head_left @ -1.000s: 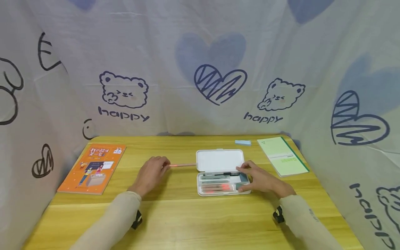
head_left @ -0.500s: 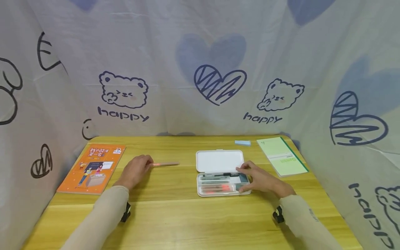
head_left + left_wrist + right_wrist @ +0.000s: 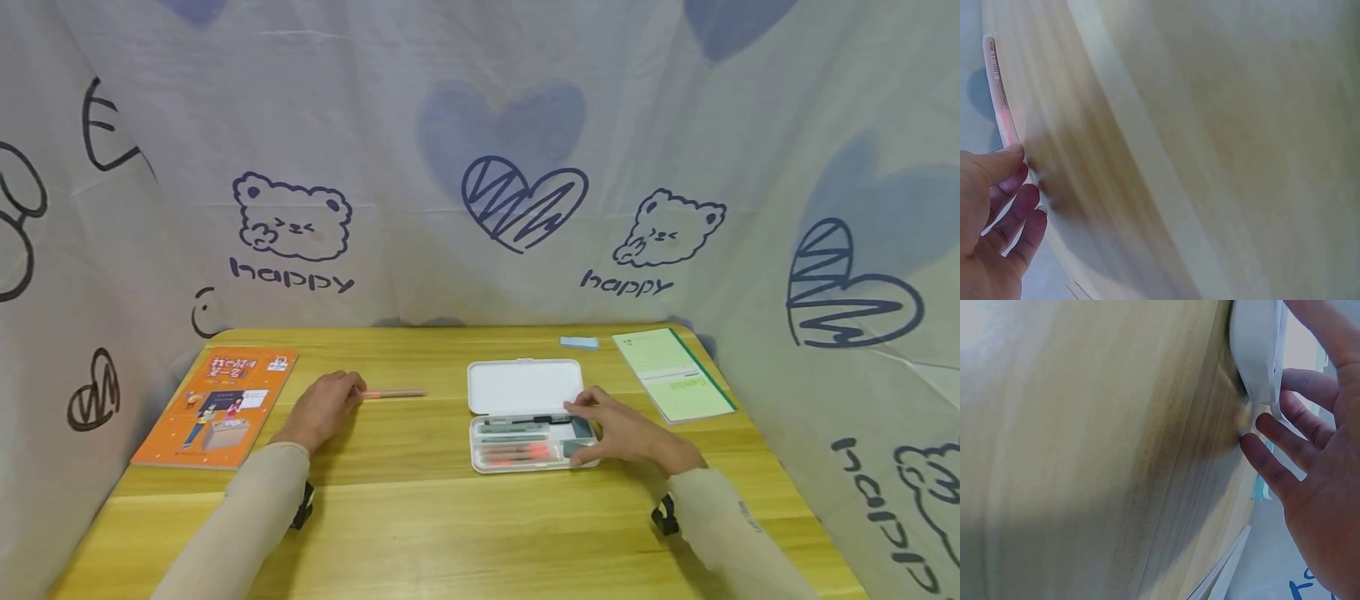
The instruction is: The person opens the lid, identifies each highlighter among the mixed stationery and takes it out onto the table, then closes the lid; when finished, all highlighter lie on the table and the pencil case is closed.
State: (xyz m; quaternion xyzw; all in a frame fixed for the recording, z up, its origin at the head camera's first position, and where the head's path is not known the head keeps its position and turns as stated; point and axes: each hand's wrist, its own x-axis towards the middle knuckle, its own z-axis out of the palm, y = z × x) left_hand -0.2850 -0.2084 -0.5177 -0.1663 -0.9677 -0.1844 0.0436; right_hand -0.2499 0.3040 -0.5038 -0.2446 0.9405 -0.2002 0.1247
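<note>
My left hand (image 3: 321, 408) pinches one end of a slim pink pen (image 3: 397, 392), left of the table's middle. Its thumb and index fingertips meet at the pen's bright pink part, and the pale barrel (image 3: 994, 75) with small print points away from them. A white pencil case (image 3: 525, 386) lies with its lid folded back. Inside it are several green pens, a black pen (image 3: 551, 419) and several pink pens (image 3: 517, 452). My right hand (image 3: 626, 429) grips the case's right end, thumb at the front corner and fingers near the hinge, partly hiding dark green pieces there.
An orange book (image 3: 217, 408) lies at the left of the wooden table (image 3: 420, 533). On the right is a pale green notebook (image 3: 675, 375). A small light blue block (image 3: 579, 342) sits near the back edge. A printed cloth (image 3: 405, 167) hangs around the table.
My left hand has moved left with the pen, away from the pencil case; in the last half second it has hardly moved. The right hand stays on the case.
</note>
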